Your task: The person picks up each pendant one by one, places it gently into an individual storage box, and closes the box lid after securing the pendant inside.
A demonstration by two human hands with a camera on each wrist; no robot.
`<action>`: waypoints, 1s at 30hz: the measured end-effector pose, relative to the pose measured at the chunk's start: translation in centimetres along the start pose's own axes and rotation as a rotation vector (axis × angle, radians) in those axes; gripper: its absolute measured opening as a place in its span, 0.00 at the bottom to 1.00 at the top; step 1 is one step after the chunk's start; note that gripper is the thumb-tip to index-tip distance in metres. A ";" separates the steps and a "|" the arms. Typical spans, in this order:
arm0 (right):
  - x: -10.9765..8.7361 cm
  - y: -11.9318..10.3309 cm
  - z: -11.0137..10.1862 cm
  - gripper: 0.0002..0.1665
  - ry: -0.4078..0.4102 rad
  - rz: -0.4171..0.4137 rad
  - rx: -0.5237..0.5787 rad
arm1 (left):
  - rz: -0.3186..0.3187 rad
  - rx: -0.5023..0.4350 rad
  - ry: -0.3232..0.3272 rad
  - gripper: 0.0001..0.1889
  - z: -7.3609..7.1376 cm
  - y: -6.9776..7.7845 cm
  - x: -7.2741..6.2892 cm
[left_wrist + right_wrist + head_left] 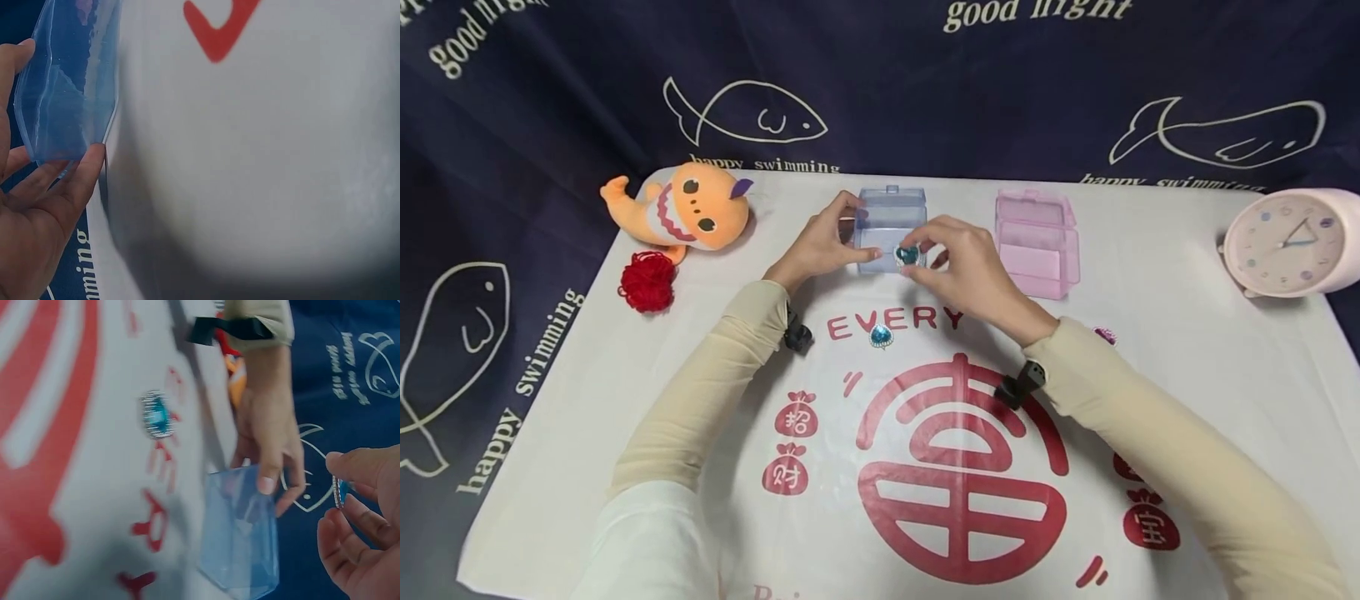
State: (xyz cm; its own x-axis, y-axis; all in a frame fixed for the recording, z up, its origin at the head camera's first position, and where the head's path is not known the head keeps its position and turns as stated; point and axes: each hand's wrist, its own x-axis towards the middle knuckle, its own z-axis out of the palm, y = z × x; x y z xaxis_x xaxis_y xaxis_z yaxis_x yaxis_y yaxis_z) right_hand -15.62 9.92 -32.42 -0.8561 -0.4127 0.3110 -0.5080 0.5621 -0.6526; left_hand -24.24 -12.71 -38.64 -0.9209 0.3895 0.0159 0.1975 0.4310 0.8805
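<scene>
A clear blue plastic box (891, 218) stands near the table's back edge with its lid raised. My left hand (820, 243) grips its left side, the thumb at the front wall; the left wrist view shows those fingers against the box (72, 106). In front of the box, my right hand (967, 260) pinches a teal gem ornament (908, 255) with a pale beaded rim. The right wrist view shows this gem (338, 491) edge-on between thumb and fingers. A second blue-teal gem (882, 336) lies on the table nearer the person.
An open clear pink box (1037, 250) stands to the right. A magenta gem (1105, 335) lies beside the right sleeve. An orange plush toy (688, 208) and red yarn (648, 282) are at left, a pink clock (1285, 242) at right. A dark curtain (910, 92) hangs behind.
</scene>
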 end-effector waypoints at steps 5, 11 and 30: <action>2.6 0.1 0.5 0.14 0.039 0.048 -0.013 | 0.001 0.012 0.000 0.37 0.1 0.0 0.0; 4.6 1.0 1.9 0.14 0.035 0.089 -0.003 | -0.009 0.032 -0.001 0.37 0.5 -0.4 -0.1; 8.5 3.5 4.9 0.10 -0.229 0.105 -0.122 | 0.017 0.032 0.003 0.35 -0.2 -0.5 -0.1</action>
State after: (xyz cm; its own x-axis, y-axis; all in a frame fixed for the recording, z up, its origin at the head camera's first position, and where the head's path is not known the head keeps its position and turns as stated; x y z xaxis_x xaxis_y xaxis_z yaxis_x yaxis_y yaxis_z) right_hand -24.16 4.87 -35.42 -0.8681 -0.4909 0.0729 -0.4371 0.6867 -0.5809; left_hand -24.27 -13.10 -38.97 -0.9182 0.3949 0.0318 0.2235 0.4501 0.8646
